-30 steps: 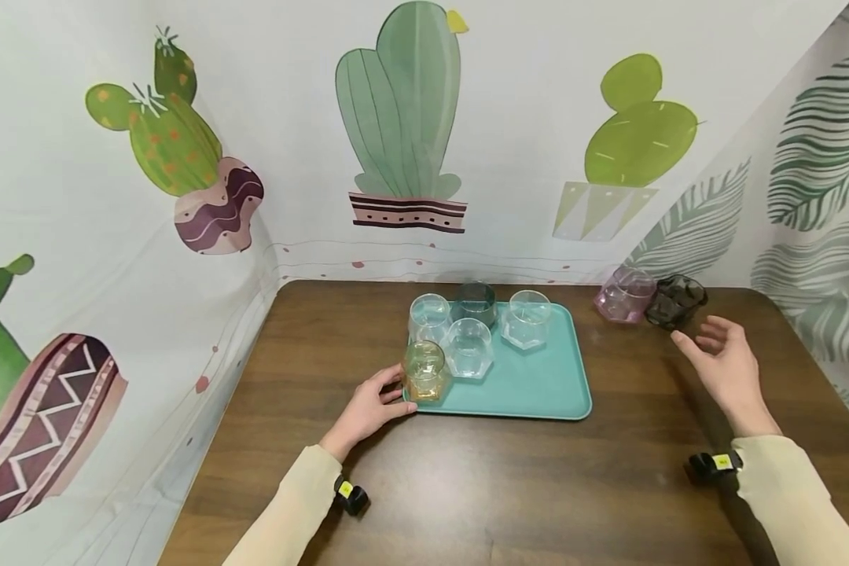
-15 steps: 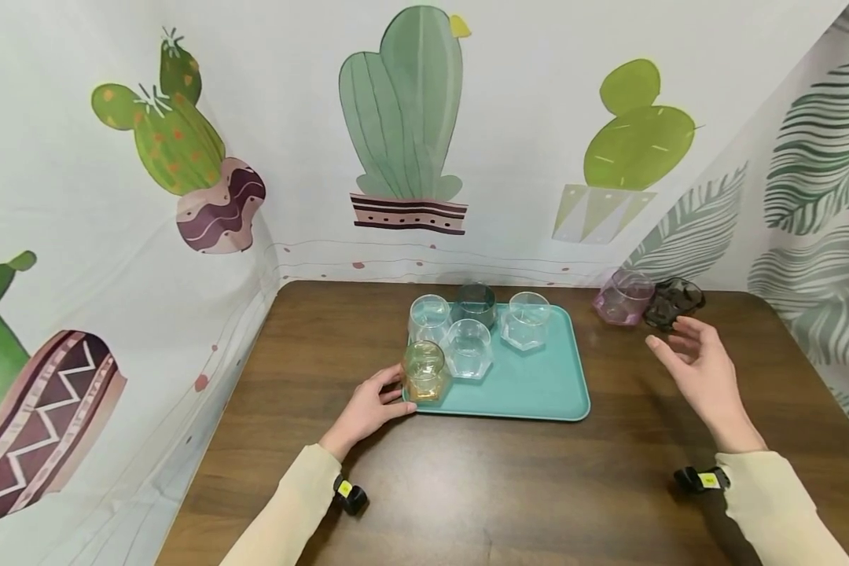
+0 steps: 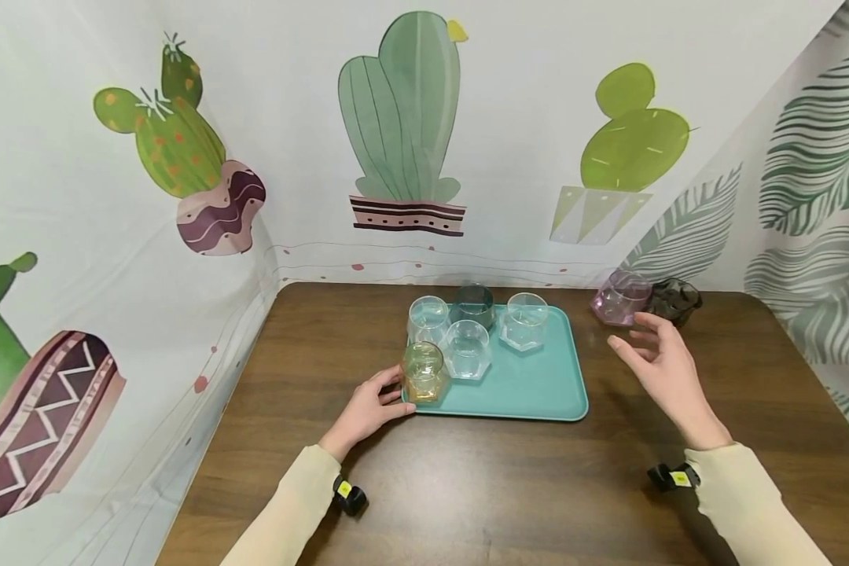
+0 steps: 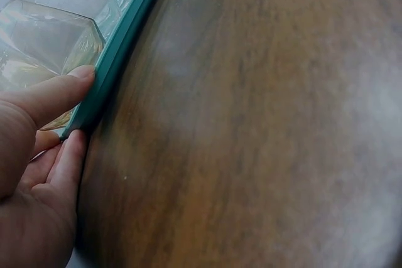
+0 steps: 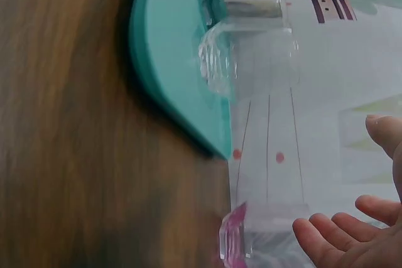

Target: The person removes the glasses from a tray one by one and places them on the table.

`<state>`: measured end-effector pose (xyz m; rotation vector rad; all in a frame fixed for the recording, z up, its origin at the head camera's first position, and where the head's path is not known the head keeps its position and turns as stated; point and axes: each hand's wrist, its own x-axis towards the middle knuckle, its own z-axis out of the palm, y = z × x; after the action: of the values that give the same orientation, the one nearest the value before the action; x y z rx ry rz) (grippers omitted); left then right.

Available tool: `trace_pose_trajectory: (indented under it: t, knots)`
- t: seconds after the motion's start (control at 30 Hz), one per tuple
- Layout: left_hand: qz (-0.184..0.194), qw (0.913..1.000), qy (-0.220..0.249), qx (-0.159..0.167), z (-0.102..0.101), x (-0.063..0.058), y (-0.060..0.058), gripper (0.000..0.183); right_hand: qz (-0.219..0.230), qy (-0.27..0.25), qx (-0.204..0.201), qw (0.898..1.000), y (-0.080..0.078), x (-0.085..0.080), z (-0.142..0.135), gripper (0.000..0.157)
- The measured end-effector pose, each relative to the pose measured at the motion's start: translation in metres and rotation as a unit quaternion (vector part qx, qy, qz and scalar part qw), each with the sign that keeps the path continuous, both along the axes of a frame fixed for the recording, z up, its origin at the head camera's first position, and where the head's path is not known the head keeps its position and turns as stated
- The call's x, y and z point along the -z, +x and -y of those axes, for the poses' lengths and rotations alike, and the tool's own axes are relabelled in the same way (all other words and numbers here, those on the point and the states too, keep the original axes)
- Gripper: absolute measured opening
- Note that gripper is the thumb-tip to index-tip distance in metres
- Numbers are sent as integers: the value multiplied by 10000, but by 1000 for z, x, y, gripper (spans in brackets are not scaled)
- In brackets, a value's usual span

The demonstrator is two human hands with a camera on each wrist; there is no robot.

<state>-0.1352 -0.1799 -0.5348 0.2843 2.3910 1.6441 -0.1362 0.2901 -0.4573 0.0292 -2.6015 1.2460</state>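
Note:
My left hand (image 3: 371,409) grips the near-left corner of a teal tray (image 3: 538,393). In the left wrist view its thumb (image 4: 59,95) lies against the rim and the other fingers curl at the corner. Right by that hand an amber glass (image 3: 424,381) stands on the tray. My right hand (image 3: 668,377) is in the air over the table right of the tray, fingers spread and loosely bent, holding nothing. Just beyond its fingertips stand a pink glass (image 3: 621,300) and a dark grey glass (image 3: 679,299), partly overlapped by the hand.
Also on the tray are clear glasses, one at the back left (image 3: 428,318), one in the middle (image 3: 467,354) and one at the back right (image 3: 526,324). Behind them stands a smoky dark glass (image 3: 474,305). A cactus-print cloth (image 3: 509,157) hangs behind the wooden table (image 3: 523,487).
My right hand has moved left, from in front of the dark grey glass to in front of the pink one. My left hand stays at the tray corner, and the glasses have not moved.

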Motion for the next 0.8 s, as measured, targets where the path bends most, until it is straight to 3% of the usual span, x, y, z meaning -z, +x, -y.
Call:
trace_pose_trajectory:
  t: [0.13, 0.37, 0.63, 0.8]
  knots:
    - [38, 9999, -13, -98, -3, -3, 2, 74, 57, -68, -117, 9999, -5, -1, 13, 69]
    - [23, 10000, -11, -94, -9, -26, 11, 70, 57, -275, -481, 9984, -17, -4, 35, 70]
    - [32, 9999, -37, -128, -4, -6, 4, 73, 155, -303, -820, 9961, -29, 1, 55, 70]
    - [33, 10000, -8, -22, 0, -3, 2, 73, 440, -611, -1138, 9906, -37, 6, 64, 79]
